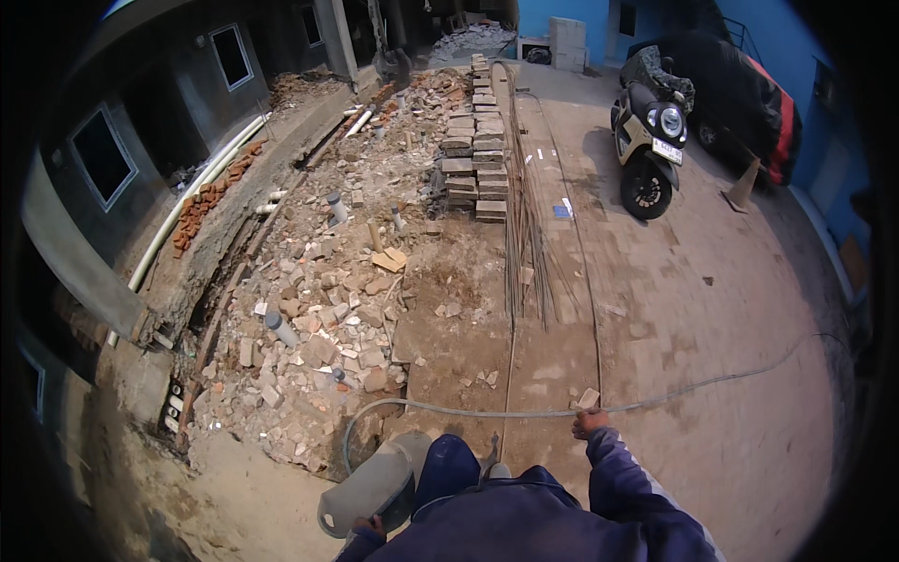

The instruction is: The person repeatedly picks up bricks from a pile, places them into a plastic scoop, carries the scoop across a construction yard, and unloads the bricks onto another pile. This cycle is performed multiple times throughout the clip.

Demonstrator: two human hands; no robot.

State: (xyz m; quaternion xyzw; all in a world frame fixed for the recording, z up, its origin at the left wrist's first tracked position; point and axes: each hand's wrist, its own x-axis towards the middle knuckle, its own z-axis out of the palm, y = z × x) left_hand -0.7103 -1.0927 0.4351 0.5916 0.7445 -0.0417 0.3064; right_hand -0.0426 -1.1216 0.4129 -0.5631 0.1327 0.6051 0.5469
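Note:
Low on the left, my left hand (372, 525) is closed on the edge of a tilted grey bucket (373, 484) beside my leg. Stretched forward on the right, my right hand (590, 424) has its fingers curled. A thin grey hose (468, 410) passes right at those fingers, and a pale broken piece of brick (588, 399) shows just beyond them. What the right hand grips, if anything, is hidden. From the bucket's far side the hose loops up, then runs off to the right.
Rubble (328, 309) with upright pipe stubs (280, 329) covers the left ground. Ahead are stacked paving blocks (489, 155) and long steel rods (526, 234). A scooter (648, 150), a traffic cone (743, 185) and a covered car (740, 103) stand at the right.

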